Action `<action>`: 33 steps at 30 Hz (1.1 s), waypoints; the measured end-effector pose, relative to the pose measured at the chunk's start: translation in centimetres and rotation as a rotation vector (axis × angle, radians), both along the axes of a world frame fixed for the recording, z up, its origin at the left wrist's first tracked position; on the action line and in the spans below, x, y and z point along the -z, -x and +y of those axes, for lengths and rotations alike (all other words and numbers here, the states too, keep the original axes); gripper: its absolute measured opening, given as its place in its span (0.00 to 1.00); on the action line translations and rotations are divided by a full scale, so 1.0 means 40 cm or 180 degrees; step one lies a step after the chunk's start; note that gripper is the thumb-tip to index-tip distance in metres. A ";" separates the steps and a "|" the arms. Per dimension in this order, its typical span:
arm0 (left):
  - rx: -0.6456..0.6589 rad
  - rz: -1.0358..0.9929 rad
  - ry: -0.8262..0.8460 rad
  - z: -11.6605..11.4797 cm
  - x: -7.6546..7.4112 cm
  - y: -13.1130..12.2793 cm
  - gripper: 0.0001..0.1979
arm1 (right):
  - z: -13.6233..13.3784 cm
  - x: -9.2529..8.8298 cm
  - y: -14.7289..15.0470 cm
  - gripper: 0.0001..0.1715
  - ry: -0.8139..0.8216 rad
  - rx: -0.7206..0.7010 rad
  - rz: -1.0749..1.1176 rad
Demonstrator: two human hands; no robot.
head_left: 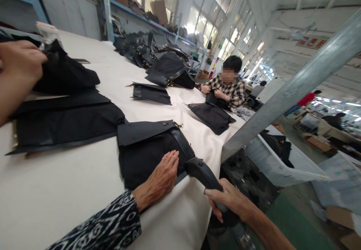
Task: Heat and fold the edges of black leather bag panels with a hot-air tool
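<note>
Just left of the table's near edge lies a black bag (146, 156) with a flap, a gold-coloured clasp and a smooth side strip. My left hand (159, 180), in a black-and-white patterned sleeve, rests flat on its lower right part, fingers stretched out. My right hand (225, 199) is wrapped round a black handheld tool with a curved nozzle (204, 173), which resembles a small vacuum cleaner. Its nozzle end meets the bag's right edge, close to my left fingertips. The tool's lower body is partly hidden by my right hand.
Another person's hand (25, 61) is at black fabric on the far left. More black bags (70, 124) lie on the white-covered table (56, 193). Across it, a person in a checked shirt (239, 90) handles a black piece. A slanted metal post (293, 88) and a white bin (284, 167) stand at right.
</note>
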State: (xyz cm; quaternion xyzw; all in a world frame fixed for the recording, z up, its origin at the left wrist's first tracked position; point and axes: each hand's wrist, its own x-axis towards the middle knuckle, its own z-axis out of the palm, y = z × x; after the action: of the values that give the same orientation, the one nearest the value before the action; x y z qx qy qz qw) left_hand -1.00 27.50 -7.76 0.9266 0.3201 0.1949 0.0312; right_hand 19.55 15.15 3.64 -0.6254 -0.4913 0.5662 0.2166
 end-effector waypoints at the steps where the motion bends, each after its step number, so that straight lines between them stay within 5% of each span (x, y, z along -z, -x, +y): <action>1: -0.0010 -0.0021 -0.0018 0.001 0.004 -0.001 0.28 | 0.004 -0.001 0.001 0.21 0.0012 0.0010 -0.0010; 9: -0.0014 -0.0176 -0.0239 0.004 0.032 -0.006 0.27 | -0.006 -0.018 -0.006 0.23 0.0028 -0.0189 -0.0067; 15: -0.0052 -0.0179 -0.0243 0.004 0.025 -0.006 0.26 | 0.026 -0.025 0.008 0.19 -0.0013 0.0125 -0.0199; 23: -0.0060 -0.0125 -0.0114 -0.007 0.013 0.001 0.27 | -0.076 -0.059 -0.049 0.23 0.0067 0.0091 -0.0258; 33: -0.0047 -0.0296 -0.0210 0.000 0.032 -0.001 0.27 | 0.029 -0.036 0.006 0.22 0.0030 -0.0125 -0.0440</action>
State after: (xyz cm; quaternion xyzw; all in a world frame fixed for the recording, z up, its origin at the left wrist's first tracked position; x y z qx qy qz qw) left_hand -0.96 27.50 -9.02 0.9147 0.3185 0.2485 0.0140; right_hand 19.30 16.31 5.09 -0.6542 -0.5147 0.5281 0.1681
